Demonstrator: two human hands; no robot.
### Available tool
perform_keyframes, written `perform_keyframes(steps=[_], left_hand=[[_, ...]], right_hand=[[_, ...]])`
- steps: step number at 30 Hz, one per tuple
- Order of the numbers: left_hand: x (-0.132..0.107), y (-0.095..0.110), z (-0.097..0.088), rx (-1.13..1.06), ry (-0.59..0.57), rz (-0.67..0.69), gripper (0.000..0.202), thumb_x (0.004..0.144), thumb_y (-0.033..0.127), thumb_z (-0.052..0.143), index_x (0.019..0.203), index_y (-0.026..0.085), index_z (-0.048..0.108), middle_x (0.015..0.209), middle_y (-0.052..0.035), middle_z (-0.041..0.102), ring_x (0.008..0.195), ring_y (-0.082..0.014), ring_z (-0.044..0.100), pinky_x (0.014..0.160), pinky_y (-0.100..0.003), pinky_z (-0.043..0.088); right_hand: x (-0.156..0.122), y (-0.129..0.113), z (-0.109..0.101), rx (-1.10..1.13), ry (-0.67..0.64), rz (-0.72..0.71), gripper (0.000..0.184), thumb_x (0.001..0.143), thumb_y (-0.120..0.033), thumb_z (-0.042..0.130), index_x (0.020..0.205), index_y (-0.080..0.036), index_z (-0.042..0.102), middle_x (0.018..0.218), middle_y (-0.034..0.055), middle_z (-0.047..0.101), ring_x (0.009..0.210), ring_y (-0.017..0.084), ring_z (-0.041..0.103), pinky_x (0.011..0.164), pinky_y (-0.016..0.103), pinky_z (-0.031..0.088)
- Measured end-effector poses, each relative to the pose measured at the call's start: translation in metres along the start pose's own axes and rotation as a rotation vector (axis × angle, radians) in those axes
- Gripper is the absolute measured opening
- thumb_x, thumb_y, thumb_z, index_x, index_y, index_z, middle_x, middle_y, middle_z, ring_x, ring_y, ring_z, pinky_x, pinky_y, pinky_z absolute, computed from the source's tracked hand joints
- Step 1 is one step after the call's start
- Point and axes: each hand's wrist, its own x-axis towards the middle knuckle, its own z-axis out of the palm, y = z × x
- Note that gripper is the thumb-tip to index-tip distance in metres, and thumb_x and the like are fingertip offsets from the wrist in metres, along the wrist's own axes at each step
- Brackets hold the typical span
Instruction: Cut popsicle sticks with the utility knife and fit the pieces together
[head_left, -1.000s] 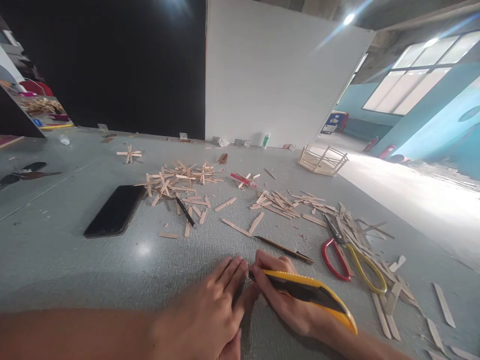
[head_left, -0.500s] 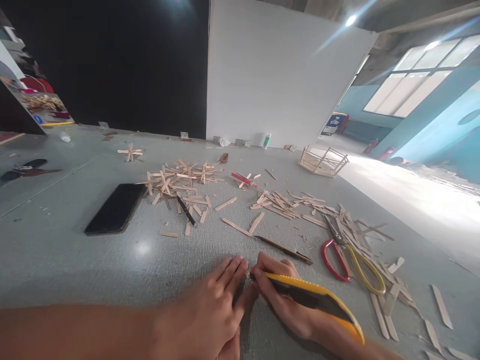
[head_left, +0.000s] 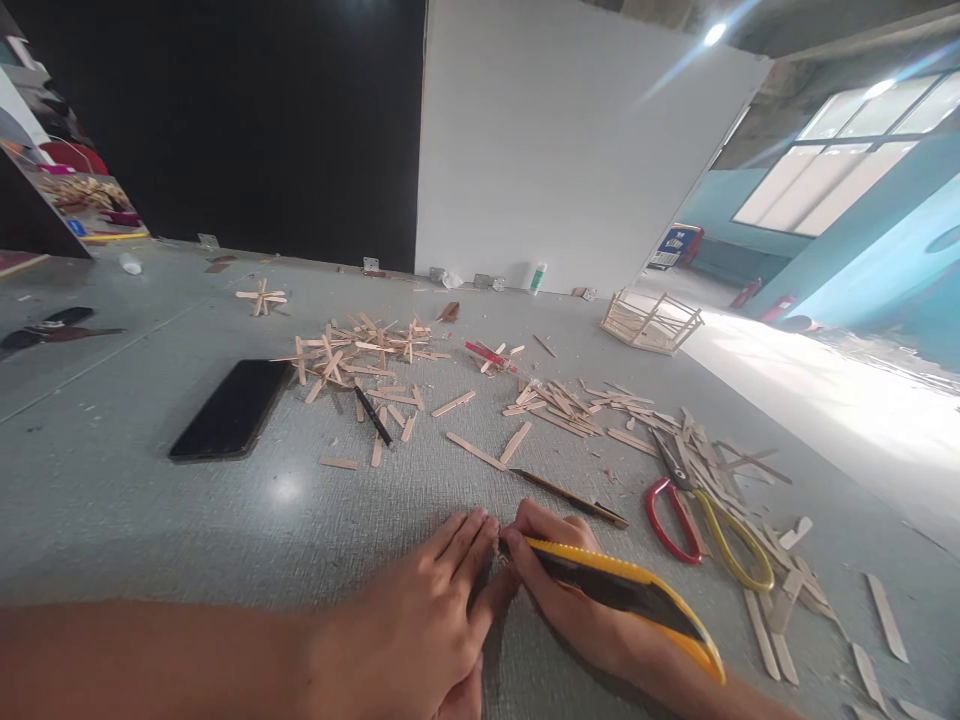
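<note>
My right hand (head_left: pixel 566 590) grips a yellow and black utility knife (head_left: pixel 626 592), its tip pointing left toward my left fingertips. My left hand (head_left: pixel 420 630) lies flat on the grey floor surface (head_left: pixel 150 520), fingers together, pressing down right beside the knife tip. Whatever sits under those fingertips is hidden. A thin dark stick (head_left: pixel 570 497) lies just beyond both hands.
Red and yellow scissors (head_left: pixel 690 510) lie to the right among several loose craft sticks (head_left: pixel 750 490). More stick piles (head_left: pixel 360 350) and a black phone (head_left: pixel 232 408) lie further out to the left. A small stick frame (head_left: pixel 651 322) stands at the back right, near a white board (head_left: pixel 570 150).
Both hands stay in place at the knife tip. The view has shifted slightly, and the knife handle has tilted a little.
</note>
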Motion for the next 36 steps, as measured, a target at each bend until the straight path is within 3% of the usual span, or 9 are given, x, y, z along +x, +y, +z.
perform_keyframes(steps=[7, 14, 22, 27, 36], left_hand=[[0.001, -0.001, -0.004, 0.011, 0.018, -0.004, 0.068, 0.097, 0.042, 0.054, 0.145, -0.006, 0.055, 0.147, -0.0338, 0.055, 0.143, -0.0424, 0.05, 0.121, -0.047, 0.035], [0.0, -0.001, -0.003, -0.024, -0.031, -0.014, 0.065, 0.101, 0.038, 0.048, 0.151, -0.004, 0.049, 0.152, -0.0329, 0.05, 0.148, -0.0415, 0.043, 0.124, -0.047, 0.03], [-0.001, -0.003, -0.002, 0.001, -0.005, 0.006, 0.068, 0.099, 0.04, 0.05, 0.15, -0.006, 0.05, 0.15, -0.0319, 0.054, 0.146, -0.0418, 0.047, 0.123, -0.047, 0.03], [0.001, -0.002, 0.002, 0.003, -0.003, 0.016, 0.065, 0.102, 0.038, 0.047, 0.15, -0.005, 0.05, 0.15, -0.0341, 0.051, 0.145, -0.0427, 0.048, 0.121, -0.048, 0.032], [0.0, 0.0, 0.001, -0.013, 0.009, 0.002, 0.063, 0.102, 0.037, 0.047, 0.151, -0.004, 0.05, 0.149, -0.032, 0.053, 0.143, -0.0412, 0.051, 0.121, -0.047, 0.033]], right_hand=[[-0.002, 0.004, 0.005, -0.009, 0.028, -0.085, 0.04, 0.109, -0.048, 0.035, 0.076, -0.026, 0.04, 0.065, -0.0033, 0.05, 0.06, 0.017, 0.049, 0.062, 0.03, 0.042], [-0.003, 0.002, 0.002, -0.015, 0.004, -0.119, 0.041, 0.11, -0.046, 0.034, 0.074, -0.027, 0.034, 0.06, -0.0053, 0.043, 0.053, 0.015, 0.042, 0.053, 0.027, 0.036], [-0.005, 0.003, 0.003, -0.016, -0.016, -0.09, 0.04, 0.11, -0.045, 0.033, 0.074, -0.027, 0.034, 0.061, -0.0053, 0.043, 0.055, 0.015, 0.043, 0.057, 0.028, 0.038], [-0.002, 0.0, -0.006, -0.034, -0.043, -0.033, 0.042, 0.109, -0.047, 0.031, 0.074, -0.026, 0.043, 0.067, -0.0016, 0.054, 0.065, 0.019, 0.049, 0.069, 0.034, 0.044], [-0.001, -0.002, -0.008, -0.017, -0.078, 0.009, 0.044, 0.108, -0.054, 0.032, 0.077, -0.025, 0.047, 0.074, 0.0005, 0.059, 0.073, 0.021, 0.053, 0.072, 0.038, 0.045]])
